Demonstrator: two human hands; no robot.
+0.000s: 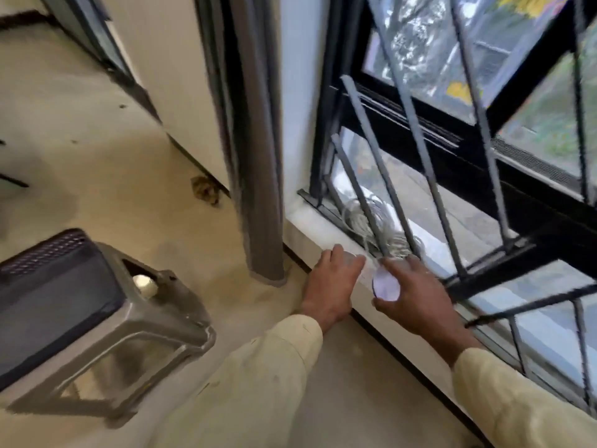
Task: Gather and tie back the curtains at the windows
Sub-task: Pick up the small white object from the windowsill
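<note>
Grey curtain [258, 156] hangs bunched in a narrow column just left of the barred window [452, 147], its hem at the floor [97, 156], well apart from both hands. At the white sill [316, 227] the right hand [420, 299] has its grip clamped on a pale round disc [386, 286], while the left hand [329, 282] curls over the sill's edge beside it, and through the blur I cannot tell whether its grip holds anything. A tangle of white cord [365, 218] lies behind the bars, and a grey stool [97, 302] stands to the left.
</note>
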